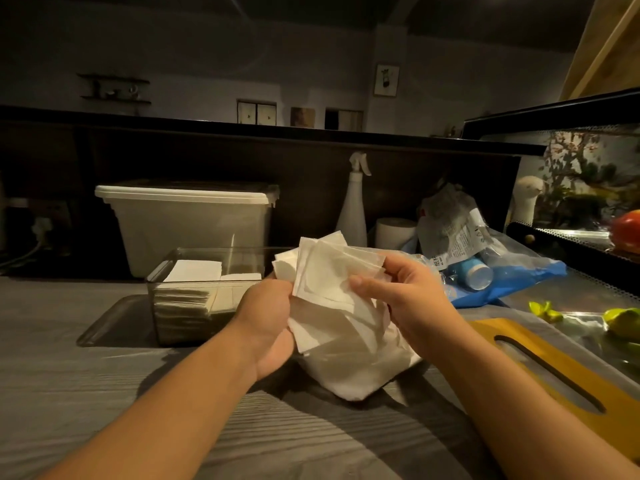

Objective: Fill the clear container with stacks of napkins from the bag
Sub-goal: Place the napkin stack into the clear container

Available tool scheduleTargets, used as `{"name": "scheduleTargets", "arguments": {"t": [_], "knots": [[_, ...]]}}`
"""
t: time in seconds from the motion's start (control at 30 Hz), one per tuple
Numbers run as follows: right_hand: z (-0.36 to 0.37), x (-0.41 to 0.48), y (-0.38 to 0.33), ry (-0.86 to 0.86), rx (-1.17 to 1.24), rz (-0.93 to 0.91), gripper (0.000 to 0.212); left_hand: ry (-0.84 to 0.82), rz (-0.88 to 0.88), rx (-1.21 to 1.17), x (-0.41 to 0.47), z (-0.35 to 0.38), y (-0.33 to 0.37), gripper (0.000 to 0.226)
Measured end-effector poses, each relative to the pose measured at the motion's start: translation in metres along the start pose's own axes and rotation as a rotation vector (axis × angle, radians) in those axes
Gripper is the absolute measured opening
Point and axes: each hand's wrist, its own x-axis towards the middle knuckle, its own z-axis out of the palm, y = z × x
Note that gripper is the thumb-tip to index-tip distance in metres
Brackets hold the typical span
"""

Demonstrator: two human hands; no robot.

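The room is dim under a dark ceiling (450, 15). A grey wood-grain table (69, 393) meets a dark raised ledge (242, 128) along its far edge. Beyond, the grey wall (207, 46) bears a small shelf (114, 90) and a framed picture (386, 80). A glass display case (571, 174) stands at the table's right edge.

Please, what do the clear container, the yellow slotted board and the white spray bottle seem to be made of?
Clear rectangular container: glossy transparent plastic, probably acrylic; stacked white napkins show through its walls. Yellow slotted board: likely bamboo or wood, matte, warm even tone. White spray bottle: opaque plastic, smooth and slightly shiny.
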Motion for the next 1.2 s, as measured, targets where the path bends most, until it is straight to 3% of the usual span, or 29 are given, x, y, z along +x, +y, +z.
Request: {"name": "scheduleTargets", "arguments": {"t": [0.13,0.3,0.4,0.5,0.63,0.73,0.83,0.9,1.07,1.2], "knots": [[0.003,-0.001,0.000,0.056,0.060,0.028,0.027,-0.051,-0.077,-0.097,0.001,0.001,-0.006,0.038],[0.011,-0.002,0.007,0.160,-0.092,0.082,0.022,-0.223,-0.076,-0.207,-0.004,0.001,-0.002,0.044],[0.014,-0.002,0.010,0.199,-0.097,0.084,0.019,-0.269,-0.031,-0.099,-0.012,0.004,0.002,0.040],[0.015,-0.003,0.010,0.180,-0.131,0.032,0.019,-0.153,0.085,0.082,-0.014,0.010,-0.001,0.027],[0.007,0.000,0.007,0.157,-0.273,-0.048,0.015,0.017,0.159,0.114,-0.008,0.008,0.001,0.024],[-0.003,0.004,0.004,0.169,-0.559,-0.045,0.005,0.129,0.247,0.143,-0.003,0.000,0.011,0.026],[-0.010,0.005,0.003,0.090,-1.001,0.058,0.015,0.189,0.353,0.219,0.001,-0.006,0.018,0.027],[-0.010,0.004,0.002,-0.008,-1.174,0.110,0.020,0.197,0.385,0.246,0.001,-0.006,0.018,0.027],[-0.003,0.002,0.006,-0.187,-1.171,0.039,0.021,0.223,0.426,0.323,0.001,-0.004,0.015,0.025],[0.004,0.001,0.012,-0.258,-1.219,-0.046,0.040,0.234,0.448,0.347,0.002,-0.004,0.013,0.029]]}}
